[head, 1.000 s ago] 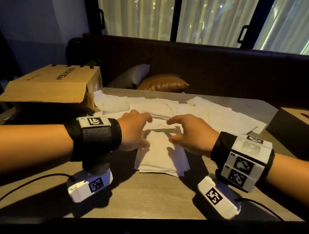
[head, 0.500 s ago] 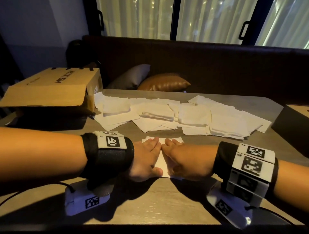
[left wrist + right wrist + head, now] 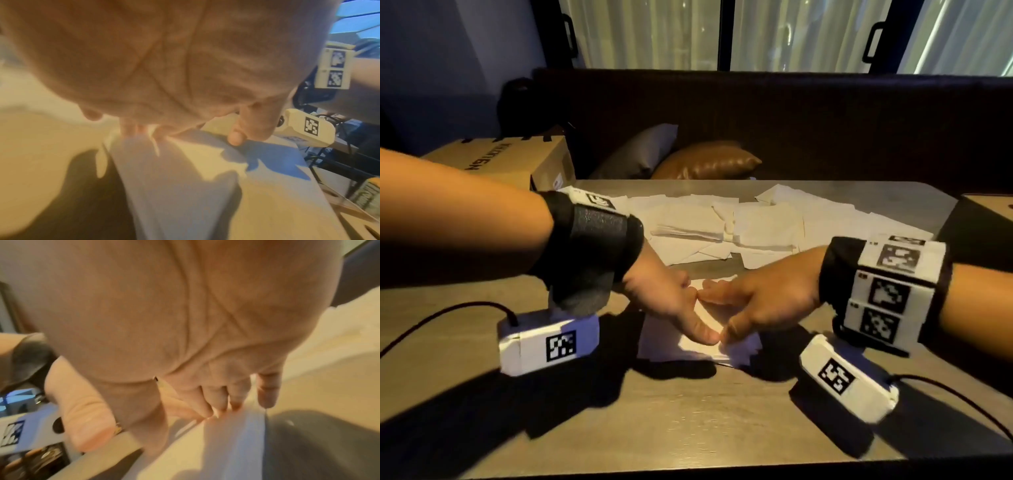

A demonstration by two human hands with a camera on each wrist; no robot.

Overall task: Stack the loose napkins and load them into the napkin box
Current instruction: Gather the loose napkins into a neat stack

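A small stack of white napkins (image 3: 667, 346) lies on the wooden table (image 3: 688, 421) near its front edge. Both hands are on it, thumb tip to thumb tip and forefinger to forefinger. My left hand (image 3: 697, 313) touches the left half with its fingertips and thumb. My right hand (image 3: 722, 315) does the same on the right half. The left wrist view shows the left hand (image 3: 185, 134) with fingertips down on the stack (image 3: 185, 194). In the right wrist view the straight fingers (image 3: 207, 404) touch the stack (image 3: 226, 443). Loose napkins (image 3: 763, 226) lie spread across the far half.
A cardboard box (image 3: 517, 161) stands at the far left of the table. A dark box with a tan top (image 3: 986, 219) sits at the right edge. Beyond the table is a dark bench with two cushions (image 3: 705, 161). Sensor cables trail from both wrists.
A second ago both hands reached into the loose napkins. They drew back to the near stack, lay flat on it side by side, and now stand raised on fingertips and thumbs.
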